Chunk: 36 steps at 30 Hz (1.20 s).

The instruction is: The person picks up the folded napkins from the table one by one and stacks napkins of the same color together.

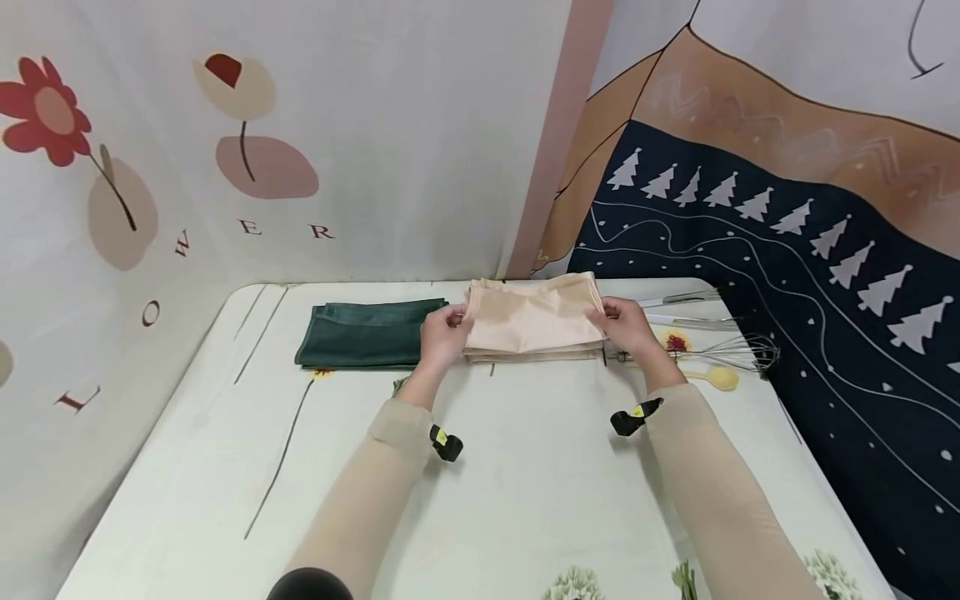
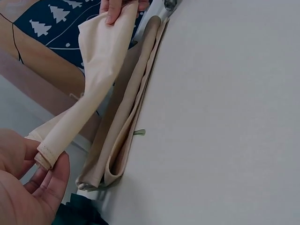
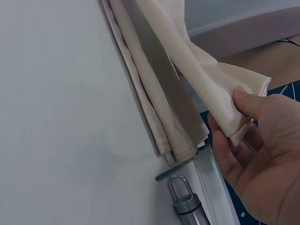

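A cream folded cloth hangs raised between both hands at the back of the table. My left hand pinches its left end between thumb and fingers. At the opposite end, my right hand grips the folded edge, with the thumb on top in the right wrist view. Below the raised cloth lies a folded beige cloth in thick layers, mostly covered in the head view. A dark green folded cloth lies flat just left of my left hand, its right end partly behind that hand.
Right of the cloths lie a wire whisk, a yellow spoon and metal-ended utensils. The whisk's handle points toward the beige stack. A printed curtain hangs behind the white table.
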Available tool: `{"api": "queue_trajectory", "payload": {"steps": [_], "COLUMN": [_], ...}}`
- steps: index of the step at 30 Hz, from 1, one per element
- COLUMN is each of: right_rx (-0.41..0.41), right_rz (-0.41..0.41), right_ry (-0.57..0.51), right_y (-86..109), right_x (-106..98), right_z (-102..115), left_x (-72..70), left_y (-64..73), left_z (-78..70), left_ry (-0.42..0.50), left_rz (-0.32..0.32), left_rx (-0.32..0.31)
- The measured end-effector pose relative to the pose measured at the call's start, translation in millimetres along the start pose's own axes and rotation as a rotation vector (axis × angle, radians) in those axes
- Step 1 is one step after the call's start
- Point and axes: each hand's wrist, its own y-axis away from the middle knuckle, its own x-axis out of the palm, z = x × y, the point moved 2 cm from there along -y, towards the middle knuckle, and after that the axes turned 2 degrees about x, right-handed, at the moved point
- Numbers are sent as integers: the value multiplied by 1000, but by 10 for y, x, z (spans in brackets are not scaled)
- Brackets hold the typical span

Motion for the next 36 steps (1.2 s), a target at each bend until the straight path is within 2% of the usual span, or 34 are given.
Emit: {"api": "queue_trajectory", "payload": {"steps": [5,12,18,24,29,32,36], "right_rx": [-43,-29,-7,23,16,3,-17], "right_rz": [-9,-16,-35,-88,-75,-103,-166], "right_ry": [20,71,166,151,167,175,164], "right_y": [-25,-71,-81,-68,-47,-21,52], "right_x": [19,35,21,-5,16,12,-1], "right_z": [11,-51,-58,-26,-44,-67,-102], "left_x": [9,54,70,54,47,66,89], "left_y": [-33,-56,-46,-30,-30,-25,4], "left_z": [-5,70,55,35,45,50,53], "left_ry": [-38,-89,-69,-59,-65,-52,-60], "left_rz": [-16,-5,-54,-65,-59,-63,-65], "left_rx": [24,21,63,76,82,119,214]}}
